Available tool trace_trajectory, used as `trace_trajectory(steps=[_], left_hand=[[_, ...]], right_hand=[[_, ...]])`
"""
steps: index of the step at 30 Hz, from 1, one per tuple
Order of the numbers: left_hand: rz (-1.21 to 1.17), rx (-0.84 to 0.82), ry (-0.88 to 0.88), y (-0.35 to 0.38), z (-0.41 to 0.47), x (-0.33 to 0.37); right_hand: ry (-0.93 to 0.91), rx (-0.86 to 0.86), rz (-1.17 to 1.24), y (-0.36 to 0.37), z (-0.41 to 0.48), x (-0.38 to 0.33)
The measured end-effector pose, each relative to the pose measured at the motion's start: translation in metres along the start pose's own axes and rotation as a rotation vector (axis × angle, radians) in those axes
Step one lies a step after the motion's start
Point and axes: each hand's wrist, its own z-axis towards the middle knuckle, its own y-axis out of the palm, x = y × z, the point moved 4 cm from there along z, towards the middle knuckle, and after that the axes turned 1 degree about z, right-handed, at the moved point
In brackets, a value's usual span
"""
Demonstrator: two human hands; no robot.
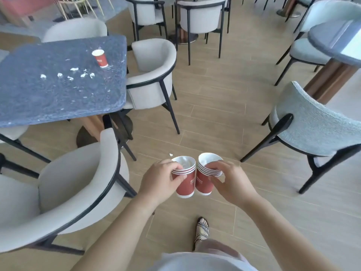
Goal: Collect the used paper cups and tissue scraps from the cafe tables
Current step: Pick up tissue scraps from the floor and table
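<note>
**A:** Item 1, cups in hand?

**B:** Two stacks of nested red paper cups. Left stack (185, 182) is hanging upright in the left hand (157, 181). Its fingers (174, 165) are curling over the rim w/ the thumb pressing the side. Right stack (203, 183) is tilting a bit toward the left one, in the right hand (232, 184), whose fingers are curling round the rims and pinching them. The stacks are touching side by side, held over the floor (214, 94) in front of the body.

**A:** Item 2, uncollected?

**B:** One red cup (100, 58) is standing upright near the far right edge of the dark stone table (58, 102), fwd-left. Tissue scraps (70, 78) are lying scattered mid-table, on the near side of that cup and apart from it. A loose scrap (171, 154) is lying on the floor, just beyond the left stack.

**A:** Item 3, obstructions?

**B:** Near armchair (64, 184), white, is sitting at the table's near corner, btw the person and the tabletop. Second armchair (154, 75) is sitting at the table's right side, seat facing it. Pale blue chair (316, 130) is standing to the right, by a round table (332, 36). More chairs are standing at the back. Sandalled foot (202, 229) is showing below the hands.
</note>
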Motion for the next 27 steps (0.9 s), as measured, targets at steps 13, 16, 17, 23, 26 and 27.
trace_trajectory(steps=[13,16,17,23,26,27], left_hand=[[-0.012,0.079,-0.146,-0.015,0.169,-0.028],[-0.003,0.109,-0.189,-0.028,0.202,-0.057],[-0.003,0.121,-0.203,-0.032,0.214,-0.068],[0.026,0.163,-0.256,-0.074,0.297,-0.14],[0.06,0.177,-0.272,-0.104,0.334,-0.181],[0.063,0.185,-0.286,-0.114,0.345,-0.196]], right_hand=[[-0.074,-0.144,-0.009,-0.014,0.2,0.026],[-0.116,-0.176,-0.009,0.0,0.253,0.016],[-0.126,-0.187,-0.013,0.006,0.271,0.012],[-0.182,-0.221,-0.03,0.045,0.394,-0.022],[-0.204,-0.235,-0.014,0.07,0.451,-0.046],[-0.216,-0.243,-0.014,0.079,0.469,-0.055]])
